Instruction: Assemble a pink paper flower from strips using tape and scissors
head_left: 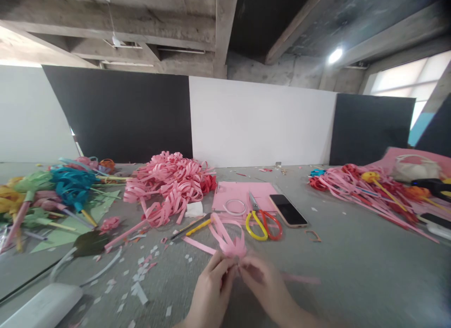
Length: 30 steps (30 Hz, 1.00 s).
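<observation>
My left hand (214,283) and my right hand (264,285) meet at the front middle of the table, each with fingers pinched together. Between them they grip the gathered base of a looped pink paper-strip flower (232,246), whose loops stand up and away from me. One pink strip runs out to the left from it, and another strip (303,278) shows blurred beyond my right hand. Just past the flower lie scissors (262,220) with one yellow and one red handle, a yellow-and-black utility knife (198,226) and a clear ring-shaped coil (235,206).
Pink paper sheets (243,191) and a phone (289,209) lie ahead. A heap of pink curled strips (172,180) is at left, beside colourful paper flowers (72,184). More strips (362,191) are at right. A white power strip (45,307) and paper scraps (141,271) lie near left.
</observation>
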Tool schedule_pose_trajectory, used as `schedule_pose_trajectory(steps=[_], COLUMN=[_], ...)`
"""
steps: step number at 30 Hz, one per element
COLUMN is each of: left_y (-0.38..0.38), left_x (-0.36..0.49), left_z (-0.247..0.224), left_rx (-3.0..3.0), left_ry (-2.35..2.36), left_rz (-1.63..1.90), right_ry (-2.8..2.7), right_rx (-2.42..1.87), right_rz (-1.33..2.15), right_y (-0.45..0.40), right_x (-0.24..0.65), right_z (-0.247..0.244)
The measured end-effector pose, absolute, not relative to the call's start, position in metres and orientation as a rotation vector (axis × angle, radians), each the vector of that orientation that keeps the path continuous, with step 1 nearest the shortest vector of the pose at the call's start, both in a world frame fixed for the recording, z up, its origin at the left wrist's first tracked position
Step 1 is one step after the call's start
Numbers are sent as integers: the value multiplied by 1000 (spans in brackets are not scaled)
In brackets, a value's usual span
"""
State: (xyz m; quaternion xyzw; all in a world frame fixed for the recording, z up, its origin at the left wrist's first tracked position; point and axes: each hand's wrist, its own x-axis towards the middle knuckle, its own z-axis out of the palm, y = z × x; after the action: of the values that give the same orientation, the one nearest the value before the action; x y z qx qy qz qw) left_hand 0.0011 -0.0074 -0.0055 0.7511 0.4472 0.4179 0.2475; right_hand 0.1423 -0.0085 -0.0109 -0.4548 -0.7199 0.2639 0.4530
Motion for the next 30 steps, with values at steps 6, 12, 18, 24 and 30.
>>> schedule_pose_trajectory(steps=[6,12,18,24,30], left_y=[-8,-7,-7,-7,-7], left_x=[0,1,2,2,2], left_z=[-8,-9,-7,-6,-5], left_rx=[2104,2088,2039,2030,2067], left_ry=[1244,1235,1224,1223,1271], left_rz=[1104,1129,1130,1133,1091], right_ry=[-1813,-1796,-1797,-1798,-1811], right_rx=[-1119,-1120,-1122,-1124,-1096], right_rz=[644,650,647,656,680], right_y=[-10,-11,-11,-11,-9], right_x=[142,141,141,142,142], right_z=[-11,-9,-8,-8,-10])
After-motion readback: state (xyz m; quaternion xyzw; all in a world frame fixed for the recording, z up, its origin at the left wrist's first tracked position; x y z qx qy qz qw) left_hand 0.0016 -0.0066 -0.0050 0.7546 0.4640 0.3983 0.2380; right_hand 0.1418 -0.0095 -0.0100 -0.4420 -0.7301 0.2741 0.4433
